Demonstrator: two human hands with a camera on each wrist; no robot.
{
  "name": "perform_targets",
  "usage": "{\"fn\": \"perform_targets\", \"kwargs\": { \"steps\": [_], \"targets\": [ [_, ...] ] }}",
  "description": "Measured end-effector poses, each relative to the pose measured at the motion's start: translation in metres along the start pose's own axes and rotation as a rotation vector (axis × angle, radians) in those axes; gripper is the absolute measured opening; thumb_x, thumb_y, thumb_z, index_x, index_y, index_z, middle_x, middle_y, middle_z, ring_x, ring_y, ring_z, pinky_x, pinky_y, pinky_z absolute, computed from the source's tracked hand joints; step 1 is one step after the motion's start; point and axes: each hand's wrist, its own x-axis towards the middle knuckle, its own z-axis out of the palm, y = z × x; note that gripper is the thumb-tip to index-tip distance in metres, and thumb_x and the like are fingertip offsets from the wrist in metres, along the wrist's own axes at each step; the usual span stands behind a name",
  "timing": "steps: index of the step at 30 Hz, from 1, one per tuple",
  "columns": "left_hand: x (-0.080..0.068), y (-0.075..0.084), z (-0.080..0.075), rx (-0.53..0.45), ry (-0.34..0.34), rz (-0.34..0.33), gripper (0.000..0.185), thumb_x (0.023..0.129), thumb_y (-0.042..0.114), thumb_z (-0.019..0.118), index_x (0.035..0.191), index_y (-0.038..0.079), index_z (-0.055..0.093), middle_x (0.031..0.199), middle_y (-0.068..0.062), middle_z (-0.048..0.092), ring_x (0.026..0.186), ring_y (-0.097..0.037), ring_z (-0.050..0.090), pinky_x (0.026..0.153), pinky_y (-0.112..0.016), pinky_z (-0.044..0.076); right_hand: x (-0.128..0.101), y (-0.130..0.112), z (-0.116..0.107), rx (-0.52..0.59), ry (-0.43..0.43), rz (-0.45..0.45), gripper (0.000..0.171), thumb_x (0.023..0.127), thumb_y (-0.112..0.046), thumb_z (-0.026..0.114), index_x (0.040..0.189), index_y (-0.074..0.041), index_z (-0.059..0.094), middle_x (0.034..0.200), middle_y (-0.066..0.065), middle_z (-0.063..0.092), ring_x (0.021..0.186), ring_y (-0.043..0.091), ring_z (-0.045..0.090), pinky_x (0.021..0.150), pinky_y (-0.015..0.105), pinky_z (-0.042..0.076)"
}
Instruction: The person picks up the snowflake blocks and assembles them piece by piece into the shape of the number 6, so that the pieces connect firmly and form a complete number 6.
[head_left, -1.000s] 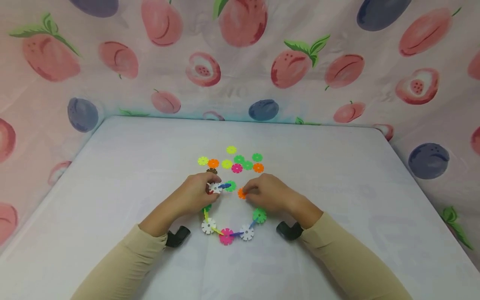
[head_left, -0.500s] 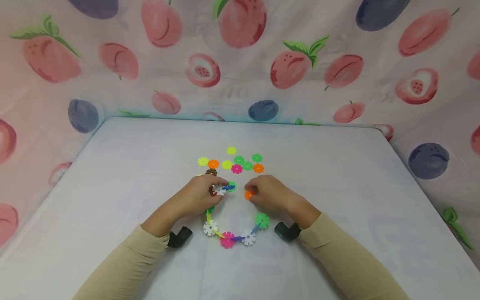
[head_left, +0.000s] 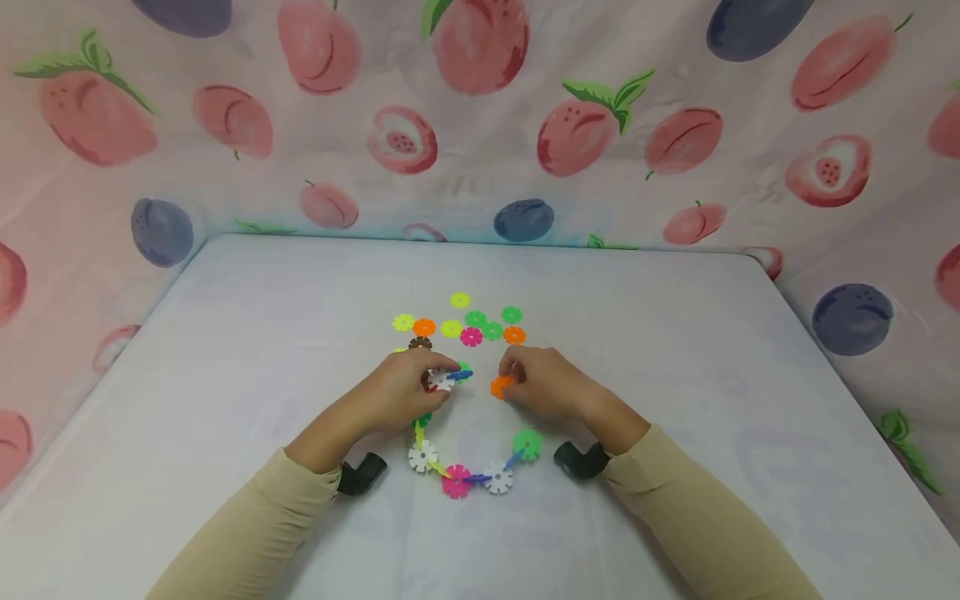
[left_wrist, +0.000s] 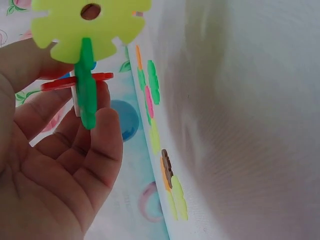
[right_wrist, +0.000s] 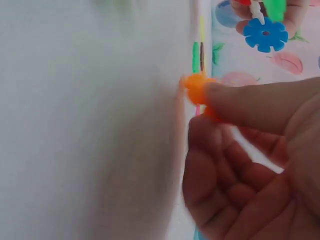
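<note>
A chain of interlocked plastic snowflake discs (head_left: 456, 482) curves across the white table (head_left: 225, 350), with white, pink, white and green discs linked by edge-on pieces. My left hand (head_left: 433, 375) grips the chain's upper end at a white disc (head_left: 439, 382) with a blue piece (head_left: 460, 375) sticking out. The left wrist view shows a yellow-green disc (left_wrist: 90, 22), an edge-on green disc (left_wrist: 86, 85) and a red disc (left_wrist: 75, 83) in those fingers. My right hand (head_left: 516, 379) pinches a loose orange disc (head_left: 500, 387) (right_wrist: 197, 88) a short gap right of the blue piece.
Several loose discs (head_left: 471, 336) in yellow-green, orange, green, pink and brown lie just beyond the hands. A fruit-print cloth (head_left: 480, 125) hangs behind and at both sides of the table. Black wrist mounts (head_left: 360, 473) sit under both sleeves.
The right hand has drawn the orange disc slightly to the right. The left hand has shifted the chain's end a little right. The lower loop has slid a bit nearer to me.
</note>
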Motion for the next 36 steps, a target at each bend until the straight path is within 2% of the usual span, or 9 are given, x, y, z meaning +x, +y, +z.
{"fn": "perform_targets", "kwargs": {
  "steps": [5, 10, 14, 22, 31, 36],
  "targets": [
    [0.001, -0.001, 0.001, -0.019, 0.003, 0.001, 0.037, 0.091, 0.009, 0.072, 0.128, 0.006, 0.066, 0.098, 0.000, 0.060, 0.080, -0.017, 0.053, 0.066, -0.029, 0.050, -0.004, -0.002, -0.003, 0.178, 0.091, -0.048, 0.017, 0.094, -0.014, 0.065, 0.108, -0.008, 0.072, 0.091, 0.000, 0.065, 0.086, 0.019, 0.060, 0.077, 0.032, 0.053],
    [0.001, -0.001, 0.001, -0.025, 0.007, -0.010, 0.038, 0.092, 0.011, 0.072, 0.129, 0.005, 0.064, 0.106, -0.001, 0.063, 0.084, -0.017, 0.054, 0.069, -0.028, 0.051, -0.005, -0.005, -0.005, 0.324, 0.099, -0.070, 0.020, 0.095, -0.012, 0.065, 0.111, -0.004, 0.071, 0.089, 0.003, 0.068, 0.074, 0.020, 0.064, 0.070, 0.031, 0.055],
    [0.002, 0.000, 0.001, -0.022, 0.011, -0.010, 0.038, 0.091, 0.010, 0.072, 0.128, 0.004, 0.065, 0.105, -0.001, 0.063, 0.085, -0.017, 0.055, 0.070, -0.028, 0.051, -0.005, -0.005, -0.006, 0.384, 0.097, -0.093, 0.022, 0.096, -0.011, 0.064, 0.115, 0.000, 0.071, 0.094, 0.005, 0.069, 0.074, 0.022, 0.064, 0.070, 0.032, 0.056],
    [0.003, 0.002, 0.002, -0.011, 0.014, 0.017, 0.037, 0.091, 0.009, 0.072, 0.127, 0.005, 0.066, 0.100, 0.000, 0.062, 0.081, -0.016, 0.053, 0.067, -0.029, 0.050, -0.006, -0.008, -0.003, 0.412, 0.087, -0.147, 0.026, 0.097, -0.010, 0.063, 0.119, 0.002, 0.070, 0.095, 0.007, 0.071, 0.074, 0.025, 0.064, 0.071, 0.035, 0.056],
    [0.002, 0.002, 0.002, -0.020, 0.025, 0.046, 0.036, 0.091, 0.007, 0.071, 0.126, 0.004, 0.067, 0.095, 0.001, 0.061, 0.077, -0.016, 0.051, 0.064, -0.027, 0.048, -0.008, -0.012, -0.003, 0.429, 0.098, -0.109, 0.027, 0.096, -0.012, 0.065, 0.119, 0.001, 0.071, 0.092, 0.006, 0.071, 0.075, 0.024, 0.064, 0.070, 0.035, 0.056],
    [0.001, 0.004, 0.002, 0.017, 0.016, 0.072, 0.038, 0.091, 0.007, 0.071, 0.128, 0.003, 0.066, 0.093, -0.002, 0.063, 0.065, -0.015, 0.048, 0.056, -0.025, 0.043, -0.008, -0.013, -0.003, 0.430, 0.102, -0.071, 0.026, 0.095, -0.012, 0.066, 0.118, -0.001, 0.072, 0.092, 0.004, 0.071, 0.075, 0.024, 0.064, 0.070, 0.035, 0.055]
  ]
}}
